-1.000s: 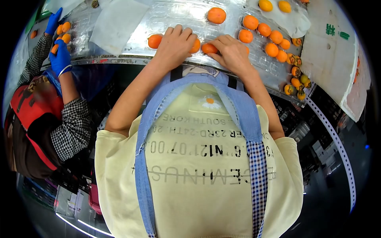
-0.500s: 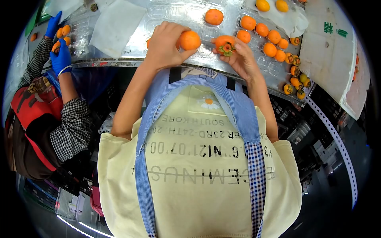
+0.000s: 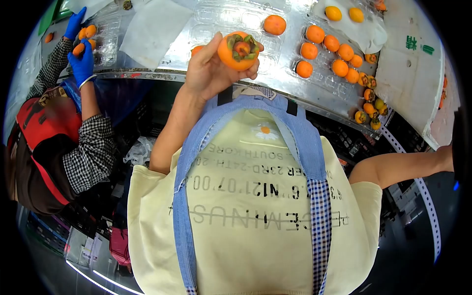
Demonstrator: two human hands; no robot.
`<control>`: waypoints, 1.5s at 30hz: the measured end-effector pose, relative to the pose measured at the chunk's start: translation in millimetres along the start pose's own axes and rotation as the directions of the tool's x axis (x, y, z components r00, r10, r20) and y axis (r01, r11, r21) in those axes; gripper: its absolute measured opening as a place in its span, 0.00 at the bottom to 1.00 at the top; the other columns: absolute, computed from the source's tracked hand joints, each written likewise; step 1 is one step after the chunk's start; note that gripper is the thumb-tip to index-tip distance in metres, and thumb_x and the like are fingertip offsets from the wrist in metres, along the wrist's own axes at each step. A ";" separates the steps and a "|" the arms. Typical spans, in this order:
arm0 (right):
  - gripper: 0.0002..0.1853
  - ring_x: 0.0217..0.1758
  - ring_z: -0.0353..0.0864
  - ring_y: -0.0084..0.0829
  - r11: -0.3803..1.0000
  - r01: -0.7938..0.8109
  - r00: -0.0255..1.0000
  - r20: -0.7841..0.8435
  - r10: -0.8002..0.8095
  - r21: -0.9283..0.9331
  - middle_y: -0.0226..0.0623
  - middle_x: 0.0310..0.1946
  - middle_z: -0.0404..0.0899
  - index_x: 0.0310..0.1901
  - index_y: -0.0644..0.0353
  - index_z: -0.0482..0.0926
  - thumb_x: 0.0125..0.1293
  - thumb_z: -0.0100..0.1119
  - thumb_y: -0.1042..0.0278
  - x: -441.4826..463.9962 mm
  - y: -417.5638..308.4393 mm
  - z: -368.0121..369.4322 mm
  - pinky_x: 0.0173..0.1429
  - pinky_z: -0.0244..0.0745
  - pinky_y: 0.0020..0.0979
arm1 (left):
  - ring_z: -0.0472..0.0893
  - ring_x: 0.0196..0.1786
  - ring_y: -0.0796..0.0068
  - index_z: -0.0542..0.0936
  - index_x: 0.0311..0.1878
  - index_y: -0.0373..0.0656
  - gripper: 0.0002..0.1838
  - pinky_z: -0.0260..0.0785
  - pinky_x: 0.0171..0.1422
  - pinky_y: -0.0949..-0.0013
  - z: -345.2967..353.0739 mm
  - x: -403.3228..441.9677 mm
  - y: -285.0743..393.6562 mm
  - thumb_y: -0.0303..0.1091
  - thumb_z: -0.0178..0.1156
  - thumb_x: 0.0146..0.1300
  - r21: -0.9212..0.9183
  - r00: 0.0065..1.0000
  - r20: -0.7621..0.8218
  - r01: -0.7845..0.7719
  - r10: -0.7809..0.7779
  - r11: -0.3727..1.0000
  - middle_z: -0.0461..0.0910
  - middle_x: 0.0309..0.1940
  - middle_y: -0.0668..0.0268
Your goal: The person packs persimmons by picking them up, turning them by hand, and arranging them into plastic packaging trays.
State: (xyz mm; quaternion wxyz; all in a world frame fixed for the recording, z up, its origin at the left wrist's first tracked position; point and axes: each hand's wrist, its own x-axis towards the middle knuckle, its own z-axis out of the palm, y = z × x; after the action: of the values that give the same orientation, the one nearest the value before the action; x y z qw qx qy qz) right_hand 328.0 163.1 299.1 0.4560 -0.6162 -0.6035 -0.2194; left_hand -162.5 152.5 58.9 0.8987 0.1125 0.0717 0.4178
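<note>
My left hand (image 3: 209,66) is closed around an orange persimmon (image 3: 236,54), held above the near edge of the metal table with its green leafy calyx facing up. Another persimmon (image 3: 196,50) shows partly behind my left fingers. Only my right forearm (image 3: 403,164) is visible, stretched out to the far right; the hand itself lies beyond the picture's edge. Right of my left hand, a clear plastic tray (image 3: 322,77) has several persimmons in its cups, including one persimmon (image 3: 304,69) at its near left. A single persimmon (image 3: 275,24) sits in another clear tray farther back.
Loose persimmons (image 3: 368,108) cluster at the table's right corner. A white foam board (image 3: 408,73) with green lettering stands to the right. White paper sheets (image 3: 155,32) lie on the table. At left, a co-worker's blue-gloved hand (image 3: 82,64) handles persimmons.
The persimmon from my right hand now appears in the right-hand tray. My right arm has swung far right, out of view. The persimmon in my left hand has turned calyx-up.
</note>
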 end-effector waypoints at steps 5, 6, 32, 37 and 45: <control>0.39 0.45 0.81 0.34 0.573 -0.279 0.960 -0.204 0.192 -0.771 0.35 0.36 0.85 0.37 0.60 0.85 0.37 0.65 0.27 16.2 193.8 -56.7 0.54 0.73 0.32 | 0.70 0.38 0.67 0.69 0.57 0.31 0.37 0.62 0.48 0.64 7.3 3.6 -5.3 0.60 0.31 0.70 -0.131 0.993 -0.086 0.067 -0.079 0.989 0.73 0.34 0.58; 0.41 0.46 0.81 0.36 0.542 -0.189 0.980 -0.119 0.162 -0.819 0.37 0.37 0.85 0.39 0.60 0.85 0.36 0.65 0.26 16.2 226.1 -62.8 0.56 0.72 0.33 | 0.72 0.39 0.66 0.69 0.57 0.31 0.37 0.63 0.51 0.64 1.0 3.9 -5.8 0.60 0.31 0.70 -0.167 0.996 -0.005 0.086 -0.089 0.982 0.75 0.36 0.57; 0.21 0.38 0.79 0.23 0.539 -0.688 0.452 0.868 -0.206 0.486 0.35 0.43 0.80 0.50 0.62 0.78 0.53 0.69 0.69 -203.7 -196.9 131.6 0.42 0.74 0.24 | 0.76 0.52 0.69 0.70 0.56 0.38 0.32 0.73 0.54 0.70 58.5 -2.5 -42.4 0.21 0.71 0.45 0.997 0.861 0.077 -0.058 0.502 -0.054 0.73 0.51 0.60; 0.21 0.39 0.80 0.24 0.493 -0.728 0.450 0.875 -0.180 0.476 0.35 0.43 0.80 0.51 0.61 0.77 0.54 0.68 0.70 -217.6 -204.0 132.8 0.42 0.76 0.25 | 0.75 0.51 0.67 0.71 0.54 0.40 0.31 0.72 0.50 0.70 52.3 -11.0 -46.2 0.26 0.72 0.45 1.000 0.837 0.016 -0.011 0.547 -0.013 0.72 0.49 0.60; 0.19 0.39 0.79 0.23 0.427 -0.768 0.482 0.870 -0.107 0.478 0.34 0.40 0.79 0.49 0.62 0.77 0.55 0.67 0.70 -223.4 -213.3 131.8 0.42 0.76 0.24 | 0.76 0.52 0.64 0.71 0.53 0.40 0.29 0.71 0.53 0.68 32.4 -10.3 -52.4 0.24 0.72 0.45 0.983 0.775 0.177 -0.171 0.606 -0.069 0.72 0.51 0.59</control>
State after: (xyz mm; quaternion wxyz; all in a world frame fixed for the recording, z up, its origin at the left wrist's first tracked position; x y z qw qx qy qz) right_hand 50.6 119.8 114.8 0.3999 -0.4585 -0.5997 0.5198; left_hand -123.3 107.2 76.8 0.3860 0.6297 0.4403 0.5105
